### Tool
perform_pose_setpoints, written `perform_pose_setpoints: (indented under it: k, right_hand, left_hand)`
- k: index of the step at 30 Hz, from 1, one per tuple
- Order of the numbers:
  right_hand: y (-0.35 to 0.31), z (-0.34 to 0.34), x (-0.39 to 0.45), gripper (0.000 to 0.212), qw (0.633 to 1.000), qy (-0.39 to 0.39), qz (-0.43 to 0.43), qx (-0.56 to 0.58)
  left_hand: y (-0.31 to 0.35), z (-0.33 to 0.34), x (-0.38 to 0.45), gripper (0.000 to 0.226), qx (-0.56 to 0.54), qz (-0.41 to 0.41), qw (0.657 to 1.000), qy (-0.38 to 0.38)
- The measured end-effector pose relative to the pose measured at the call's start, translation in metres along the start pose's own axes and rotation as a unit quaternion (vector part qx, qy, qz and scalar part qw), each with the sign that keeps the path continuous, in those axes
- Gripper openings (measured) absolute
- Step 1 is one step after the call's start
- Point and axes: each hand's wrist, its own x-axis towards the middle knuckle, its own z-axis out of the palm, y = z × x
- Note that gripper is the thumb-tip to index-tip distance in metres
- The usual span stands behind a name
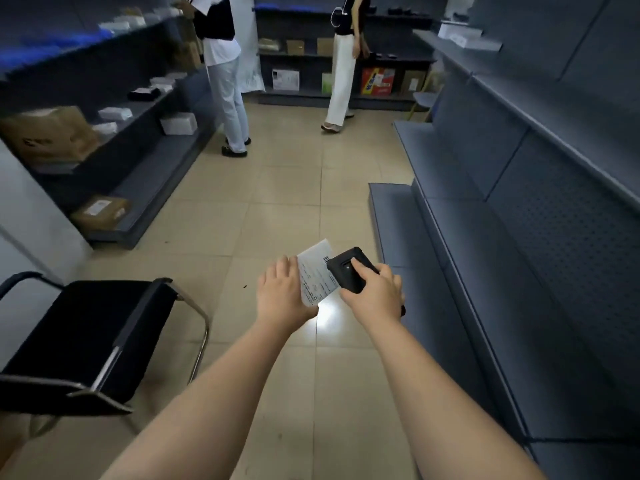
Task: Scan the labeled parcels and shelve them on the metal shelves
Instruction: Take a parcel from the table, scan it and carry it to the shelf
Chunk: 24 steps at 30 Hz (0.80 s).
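Now, left hand: the left hand [282, 292] holds a flat white labeled parcel [317, 271] by its near-left edge, fingers curled behind it and the thumb at its lower corner, so the grip pinches the parcel.
Parcel: it is tilted, printed label face up toward the camera, with a barcode near its far corner; it hangs over the tiled floor [277, 195] in the middle of the aisle.
Right hand: the right hand [375, 292] wraps a black handheld scanner [349, 271], forefinger stretched along its top (the grip is closed around the body).
Scanner: its front end overlaps the right edge of the parcel's label; whether it touches the paper I cannot tell.
Light: a bright white patch lies on the floor just below the two hands.
Right shelves: grey metal shelves [519, 237] run along the right side, with a white box on an upper level far back.
Left shelves: more shelving [145, 188] holds brown cartons and small white boxes.
Chair: a black chair [86, 334] with a metal frame stands at lower left.
People: two people stand at the far end, one [223, 81] by the left shelves, one [343, 64] before the back shelves of boxes.
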Motion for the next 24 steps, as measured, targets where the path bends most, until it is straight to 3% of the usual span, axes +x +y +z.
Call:
perform_pose_setpoints:
  k: [11, 19, 24]
  right_hand:
    - [-0.059, 0.019, 0.291, 0.062, 0.998, 0.047, 0.029, -0.019]
    - [-0.119, 0.002, 0.537, 0.063, 0.998, 0.068, 0.001, -0.007]
    - [-0.149, -0.009, 0.655, 0.065, 0.996, 0.085, -0.003, -0.021]
  left_hand:
    - [-0.01, 0.043, 0.307, 0.095, -0.005, 0.038, 0.999, -0.004]
    - [0.002, 0.024, 0.561, 0.088, -0.086, -0.054, 0.993, 0.051]
    - [0.002, 0.018, 0.695, 0.094, -0.115, -0.062, 0.989, 0.072]
